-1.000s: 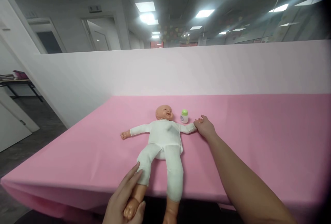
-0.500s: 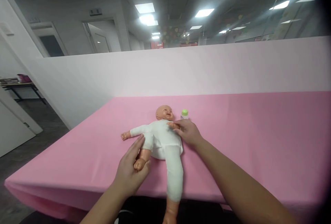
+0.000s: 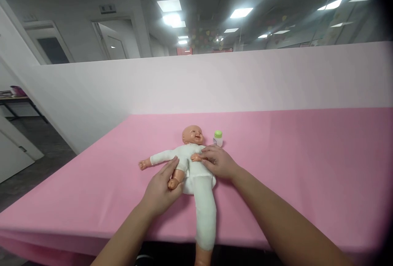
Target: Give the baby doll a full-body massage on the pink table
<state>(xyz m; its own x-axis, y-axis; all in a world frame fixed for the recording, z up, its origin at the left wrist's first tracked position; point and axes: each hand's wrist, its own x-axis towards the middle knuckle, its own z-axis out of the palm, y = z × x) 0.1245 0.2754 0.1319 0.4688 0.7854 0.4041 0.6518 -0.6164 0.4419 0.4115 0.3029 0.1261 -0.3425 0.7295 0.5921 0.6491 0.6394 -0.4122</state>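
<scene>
A baby doll (image 3: 201, 168) in a white cloth suit lies on its back on a pink-covered table, its head at the far end. My left hand (image 3: 159, 194) is closed around the doll's bent leg, on the left, with the bare foot showing between thumb and fingers. The doll's other leg stretches toward me past the table's front edge. Across the doll's chest, my right hand (image 3: 221, 162) grips the arm on the right near its small hand. The doll's other arm reaches out to the left, untouched. A small bottle with a green cap (image 3: 217, 138) stands beside the doll's head.
The pink tablecloth (image 3: 291, 155) spreads wide to the right and hangs over the front edge (image 3: 61, 237). A low white wall (image 3: 245, 80) closes off the back, with glass above it. A desk (image 3: 21, 100) stands far left beyond a grey floor.
My left hand has pushed the doll's bent leg up and to the right, toward its belly. My right hand has brought the doll's arm further across its chest. The view has shifted slightly.
</scene>
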